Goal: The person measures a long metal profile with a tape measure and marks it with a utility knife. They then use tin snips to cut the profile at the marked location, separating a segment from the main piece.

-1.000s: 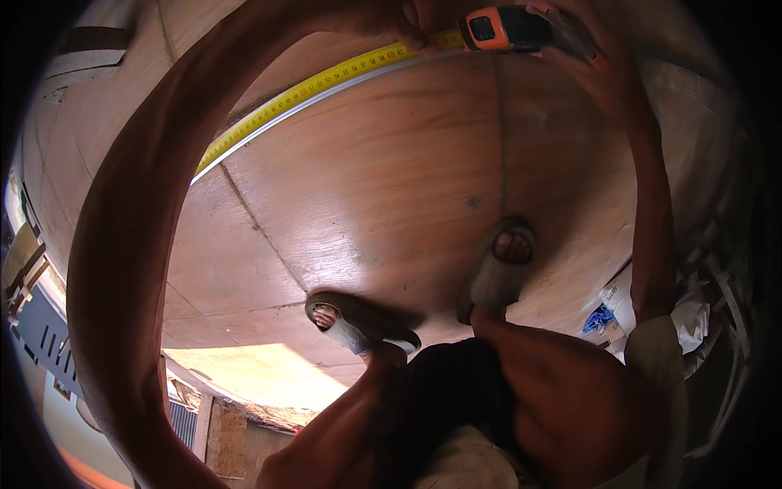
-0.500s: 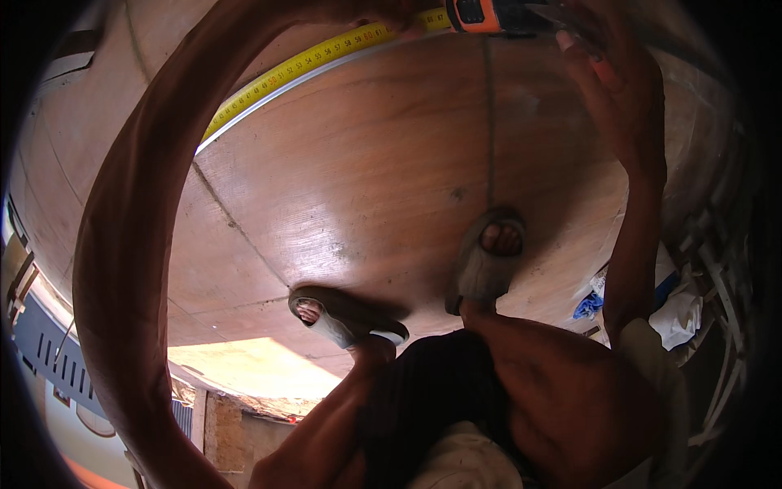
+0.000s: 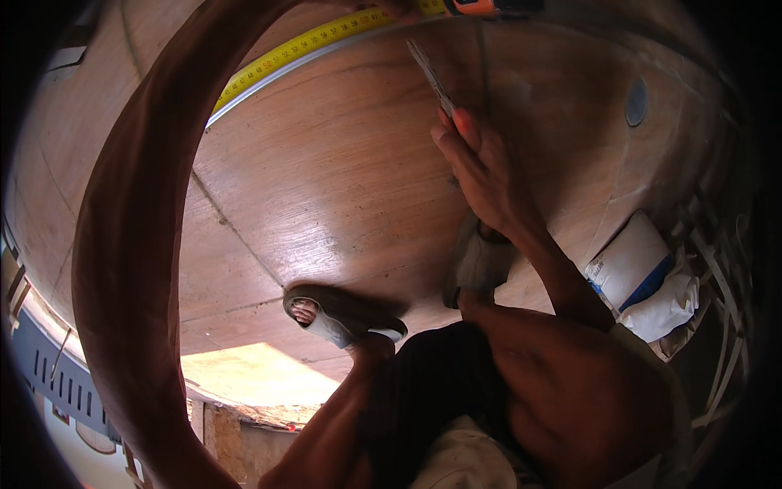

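Observation:
A yellow tape measure blade [image 3: 301, 46] arcs across the upper left, with its orange and black case [image 3: 481, 6] at the top edge. Along the blade's lower side lies a thin pale metal strip [image 3: 281, 81]. My left hand [image 3: 399, 6], mostly cut off by the top edge, has its fingers closed over the tape. In my right hand [image 3: 482, 163] is a pair of snips [image 3: 430, 75] with red handles, its slim metal blades pointing up and left toward the strip without touching it.
I squat on a brown wood-panel floor [image 3: 326, 179] with dark seams. My sandalled feet [image 3: 326, 314] are below the tape. A white and blue sack [image 3: 631, 261] and pale frame bars [image 3: 725, 326] stand at the right. At lower left the floor ends at a sunlit edge.
My right hand has moved down and left with the snips, away from the tape case. The tape and case have shifted slightly upward. The sack at the right is now less covered.

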Tool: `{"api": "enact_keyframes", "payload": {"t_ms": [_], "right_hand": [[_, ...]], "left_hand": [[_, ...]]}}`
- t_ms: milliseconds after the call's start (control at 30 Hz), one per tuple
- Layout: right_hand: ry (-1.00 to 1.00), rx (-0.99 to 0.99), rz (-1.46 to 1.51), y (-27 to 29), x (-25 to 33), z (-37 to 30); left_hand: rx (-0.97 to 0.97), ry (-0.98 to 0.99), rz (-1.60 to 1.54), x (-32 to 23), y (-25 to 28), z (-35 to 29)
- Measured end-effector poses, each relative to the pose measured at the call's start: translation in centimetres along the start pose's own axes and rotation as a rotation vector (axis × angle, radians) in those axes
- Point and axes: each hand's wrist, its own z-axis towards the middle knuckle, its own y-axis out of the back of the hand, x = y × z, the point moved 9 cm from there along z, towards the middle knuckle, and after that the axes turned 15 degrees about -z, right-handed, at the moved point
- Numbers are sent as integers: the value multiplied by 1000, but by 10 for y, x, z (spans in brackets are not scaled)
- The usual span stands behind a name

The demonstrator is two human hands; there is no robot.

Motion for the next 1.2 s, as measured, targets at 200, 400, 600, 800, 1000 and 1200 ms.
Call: {"api": "enact_keyframes", "payload": {"t_ms": [200,400,600,800,1000,1200], "right_hand": [[102,-55,-10,1,21,-1],[72,19,13,-3,26,3],[89,-21,-13,0,27,5],[111,-76,-4,-1,29,6],[77,-26,-64,4,37,4],[136,-103,-52,6,41,1]], "left_hand": [[-44,24,44,-8,1,-7],[-89,138,41,-12,2,-14],[-52,134,61,-10,1,-9],[-50,136,30,-8,0,-8],[-60,31,-37,-12,2,-12],[-124,110,9,-10,1,-9]]}}
